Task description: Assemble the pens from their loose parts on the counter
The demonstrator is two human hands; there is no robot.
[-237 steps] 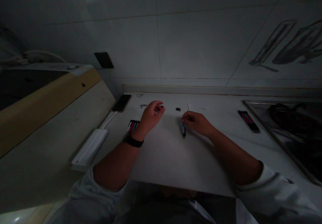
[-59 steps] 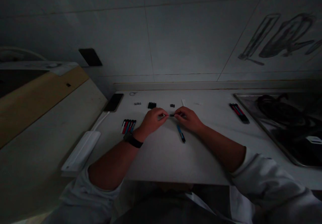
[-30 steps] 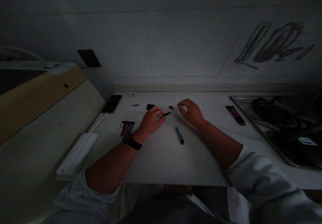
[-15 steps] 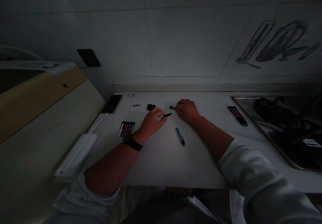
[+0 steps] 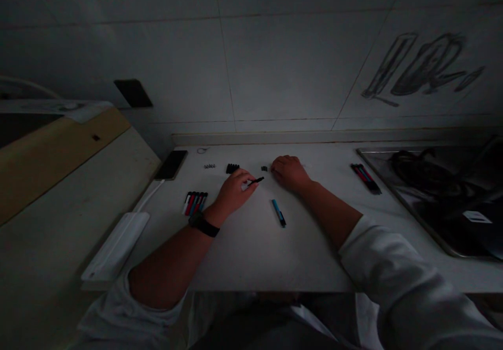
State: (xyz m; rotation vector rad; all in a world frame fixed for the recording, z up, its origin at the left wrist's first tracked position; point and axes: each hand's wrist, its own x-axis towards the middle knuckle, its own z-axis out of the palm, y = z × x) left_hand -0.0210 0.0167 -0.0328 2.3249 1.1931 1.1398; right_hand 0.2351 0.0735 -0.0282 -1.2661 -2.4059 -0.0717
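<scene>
Pinching a thin black stick [image 5: 257, 180] in the left hand [image 5: 236, 186], poking it out toward two o'clock. Bending the right hand [image 5: 288, 173] down, between two and three o'clock from the stick, near some tiny black bits [image 5: 264, 168]; cannot tell if holding anything. Can see a blue and black pen [image 5: 279, 213] at five o'clock from the stick, short black pieces [image 5: 232, 168] at ten, a row of pens [image 5: 195, 203] at eight.
</scene>
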